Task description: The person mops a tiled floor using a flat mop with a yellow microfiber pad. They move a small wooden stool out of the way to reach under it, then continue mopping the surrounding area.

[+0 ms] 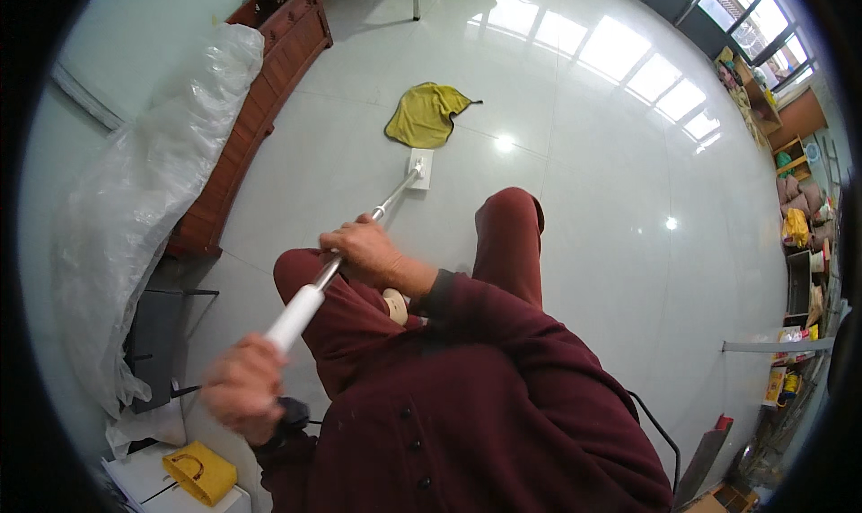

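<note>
My left hand (244,386), somewhat blurred, is closed around the white handle (295,317) of a flat mop at the lower left. Farther along the metal pole (328,272), my right hand (367,247) grips it, the right arm reaching across my lap. The pole runs up and away to a small white rectangular mop head (421,169) lying on the tiled floor. Just beyond the head, a crumpled yellow-green cloth (427,115) with a dark edge and a small loop lies on the floor, very near or touching it.
At left stand a reddish-brown wooden furniture piece (246,119), a large clear plastic sheet (155,196) and a dark folded item (158,344). A yellow bag (200,472) rests on a white surface at lower left. Shelves with mixed goods line the right wall.
</note>
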Demonstrator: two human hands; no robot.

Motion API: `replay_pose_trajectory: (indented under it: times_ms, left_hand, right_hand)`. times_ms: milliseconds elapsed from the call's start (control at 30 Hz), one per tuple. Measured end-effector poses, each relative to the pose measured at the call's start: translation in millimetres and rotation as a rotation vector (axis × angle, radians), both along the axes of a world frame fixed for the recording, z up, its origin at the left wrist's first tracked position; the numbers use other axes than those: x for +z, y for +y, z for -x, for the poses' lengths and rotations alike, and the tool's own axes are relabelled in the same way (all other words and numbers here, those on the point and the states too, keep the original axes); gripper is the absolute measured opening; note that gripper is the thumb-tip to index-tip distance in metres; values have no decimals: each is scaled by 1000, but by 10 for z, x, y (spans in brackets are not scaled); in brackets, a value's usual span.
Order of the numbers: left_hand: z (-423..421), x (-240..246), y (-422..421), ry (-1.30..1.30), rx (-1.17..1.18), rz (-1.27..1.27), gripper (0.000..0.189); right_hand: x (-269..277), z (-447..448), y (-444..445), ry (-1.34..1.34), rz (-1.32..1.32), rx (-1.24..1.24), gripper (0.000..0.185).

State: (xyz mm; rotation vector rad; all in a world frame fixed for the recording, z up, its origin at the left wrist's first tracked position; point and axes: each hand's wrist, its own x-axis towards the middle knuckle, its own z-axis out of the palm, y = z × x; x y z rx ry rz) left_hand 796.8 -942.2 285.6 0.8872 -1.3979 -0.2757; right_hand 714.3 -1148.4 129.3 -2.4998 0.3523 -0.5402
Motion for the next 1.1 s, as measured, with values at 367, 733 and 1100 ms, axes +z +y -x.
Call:
replay_pose_trajectory:
  times_ms: [367,733,1100]
  left_hand:
    - [-655,296,472,45,-164,-5,25]
    - [255,-555,-943,-204,-97,-254,9]
    - [-12,2,-485,-17,-460,99,12]
  right_hand:
    - [234,164,546,-76,-179,213,11]
    - [-639,473,-932,-26,-55,-254,6]
    - [-235,304,-96,-111,-262,-100,17]
